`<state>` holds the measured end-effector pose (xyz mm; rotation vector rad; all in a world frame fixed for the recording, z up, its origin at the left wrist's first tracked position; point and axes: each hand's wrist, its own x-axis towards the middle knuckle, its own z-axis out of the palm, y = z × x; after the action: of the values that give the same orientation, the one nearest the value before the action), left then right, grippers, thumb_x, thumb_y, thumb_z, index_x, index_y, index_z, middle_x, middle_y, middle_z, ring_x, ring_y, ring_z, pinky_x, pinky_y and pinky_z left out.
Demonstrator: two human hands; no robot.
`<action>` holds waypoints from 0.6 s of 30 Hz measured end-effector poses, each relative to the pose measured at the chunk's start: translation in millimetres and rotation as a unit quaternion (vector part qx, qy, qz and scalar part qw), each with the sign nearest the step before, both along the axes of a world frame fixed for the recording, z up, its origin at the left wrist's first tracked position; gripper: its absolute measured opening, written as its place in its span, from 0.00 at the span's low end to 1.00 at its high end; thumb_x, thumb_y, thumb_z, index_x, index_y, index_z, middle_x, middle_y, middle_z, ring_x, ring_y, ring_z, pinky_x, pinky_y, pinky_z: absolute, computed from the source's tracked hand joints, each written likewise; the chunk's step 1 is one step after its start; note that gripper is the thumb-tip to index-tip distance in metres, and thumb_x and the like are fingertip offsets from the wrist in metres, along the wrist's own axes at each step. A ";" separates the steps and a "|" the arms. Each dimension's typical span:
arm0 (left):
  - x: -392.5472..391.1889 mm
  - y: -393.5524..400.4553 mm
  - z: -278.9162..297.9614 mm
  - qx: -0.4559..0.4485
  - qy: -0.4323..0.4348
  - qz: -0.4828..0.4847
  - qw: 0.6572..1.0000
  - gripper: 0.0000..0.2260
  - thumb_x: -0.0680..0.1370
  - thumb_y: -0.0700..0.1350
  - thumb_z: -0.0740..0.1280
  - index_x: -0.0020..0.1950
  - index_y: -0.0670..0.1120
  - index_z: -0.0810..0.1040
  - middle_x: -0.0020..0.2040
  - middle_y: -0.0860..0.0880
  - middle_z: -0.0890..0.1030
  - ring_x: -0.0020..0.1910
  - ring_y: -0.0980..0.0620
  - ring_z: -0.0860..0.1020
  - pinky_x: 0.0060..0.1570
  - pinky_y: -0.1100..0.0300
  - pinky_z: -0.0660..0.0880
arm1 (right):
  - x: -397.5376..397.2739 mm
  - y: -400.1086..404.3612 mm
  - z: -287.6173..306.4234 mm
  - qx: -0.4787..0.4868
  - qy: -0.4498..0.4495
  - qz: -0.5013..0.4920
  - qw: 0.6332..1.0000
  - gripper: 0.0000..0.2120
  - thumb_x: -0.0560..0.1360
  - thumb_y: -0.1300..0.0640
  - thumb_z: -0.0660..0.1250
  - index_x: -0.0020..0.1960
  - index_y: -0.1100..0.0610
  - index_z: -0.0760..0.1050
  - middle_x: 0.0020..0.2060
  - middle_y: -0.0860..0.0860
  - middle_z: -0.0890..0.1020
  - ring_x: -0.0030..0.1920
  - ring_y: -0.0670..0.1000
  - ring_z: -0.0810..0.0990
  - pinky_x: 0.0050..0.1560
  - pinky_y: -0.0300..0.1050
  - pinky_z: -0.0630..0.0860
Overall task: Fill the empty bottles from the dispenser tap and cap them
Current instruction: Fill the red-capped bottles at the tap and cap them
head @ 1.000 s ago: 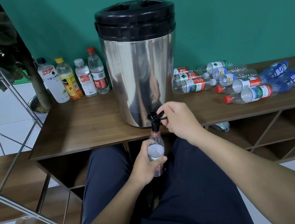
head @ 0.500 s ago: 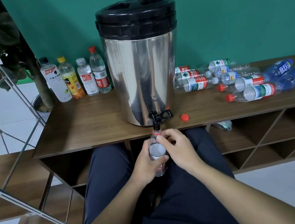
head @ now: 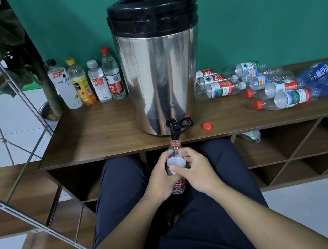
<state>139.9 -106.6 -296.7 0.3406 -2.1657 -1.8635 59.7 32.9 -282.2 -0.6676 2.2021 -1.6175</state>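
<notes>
Bottle in hand (head: 177,171): upright under the dispenser tap (head: 174,132), its mouth right at the spout, held over the person's lap just in front of the shelf edge. Water looks to stand high in it, so I judge filling is at or near its end; I can't see a stream.
Left hand (head: 161,180): fingers curled round the bottle's left side, holding it firmly.
Right hand (head: 197,173): wrapped on the bottle's right side, thumb laid across the front; it is off the tap lever.
Red cap (head: 207,126): lying loose on the wooden shelf top (head: 99,133), just right of the dispenser (head: 161,63) base, apart from both hands. By my guess it belongs to this bottle, which is not yet capped.
Done so far: four capped bottles (head: 87,83) stand upright left of the dispenser, against the wall; they look finished, though I can't judge each level.
Left to do: a pile of bottles (head: 272,87) lies on its side right of the dispenser, clear and blue ones, most seemingly empty, so a good many rounds remain.
Next step, as I read it: lower the bottle from the tap, fetch the cap, screw it on.
</notes>
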 end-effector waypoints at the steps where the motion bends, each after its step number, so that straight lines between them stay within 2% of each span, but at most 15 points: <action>1: 0.8 -1.2 0.3 0.002 -0.001 0.000 1.000 0.32 0.76 0.32 0.79 0.77 0.51 0.77 0.63 0.49 0.86 0.62 0.51 0.86 0.61 0.59 0.81 | 1.0 -0.4 -0.1 -0.003 -0.002 -0.001 1.000 0.21 0.71 0.46 0.82 0.62 0.44 0.82 0.56 0.45 0.89 0.59 0.47 0.88 0.65 0.58 0.84; 4: 3.4 -4.2 -1.2 0.003 -0.021 0.001 1.000 0.32 0.73 0.34 0.81 0.75 0.50 0.78 0.62 0.50 0.87 0.61 0.50 0.87 0.62 0.54 0.83 | 2.2 -0.5 -1.1 -0.003 -0.002 -0.002 1.000 0.19 0.73 0.46 0.82 0.62 0.44 0.83 0.56 0.45 0.89 0.60 0.48 0.87 0.65 0.58 0.84; 7: 6.6 -4.4 -3.1 -0.017 -0.044 0.012 0.999 0.27 0.73 0.39 0.83 0.70 0.51 0.82 0.59 0.52 0.88 0.59 0.51 0.87 0.64 0.49 0.84 | 3.0 -0.3 -1.6 -0.005 -0.005 -0.002 1.000 0.19 0.73 0.45 0.82 0.62 0.44 0.83 0.56 0.45 0.89 0.60 0.48 0.88 0.66 0.58 0.84; 10: 9.0 -2.7 -1.4 -0.029 -0.050 0.020 0.998 0.23 0.74 0.40 0.82 0.67 0.51 0.83 0.58 0.52 0.89 0.58 0.52 0.88 0.63 0.52 0.84 | 3.3 0.2 -2.4 -0.006 -0.003 -0.005 1.000 0.21 0.73 0.44 0.82 0.63 0.45 0.82 0.57 0.45 0.89 0.60 0.47 0.88 0.65 0.58 0.84; 13: 9.4 -0.6 -0.1 -0.031 -0.051 0.024 0.998 0.24 0.74 0.34 0.80 0.67 0.49 0.83 0.57 0.51 0.89 0.55 0.55 0.87 0.57 0.60 0.82 | 4.1 1.5 -2.3 -0.003 0.005 -0.004 1.000 0.19 0.73 0.51 0.82 0.61 0.45 0.82 0.54 0.45 0.89 0.57 0.48 0.88 0.63 0.58 0.85; 15: 9.5 -0.1 0.1 -0.038 -0.052 0.027 0.998 0.24 0.74 0.31 0.78 0.68 0.47 0.82 0.54 0.51 0.89 0.49 0.59 0.85 0.52 0.65 0.80 | 4.8 1.4 -3.2 -0.001 0.016 -0.001 1.000 0.19 0.73 0.54 0.83 0.60 0.45 0.81 0.53 0.45 0.89 0.57 0.48 0.88 0.63 0.58 0.85; 18: 9.5 0.2 0.9 -0.050 -0.050 0.027 0.997 0.24 0.74 0.29 0.76 0.67 0.47 0.82 0.54 0.51 0.88 0.47 0.62 0.83 0.51 0.67 0.78 | 4.7 0.5 -3.8 0.002 0.027 -0.005 1.000 0.20 0.73 0.57 0.83 0.61 0.45 0.81 0.53 0.45 0.89 0.57 0.47 0.88 0.63 0.58 0.85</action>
<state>149.3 -106.4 -295.7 0.4761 -2.2811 -1.7380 64.5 33.4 -286.0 -0.7081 2.2502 -1.6186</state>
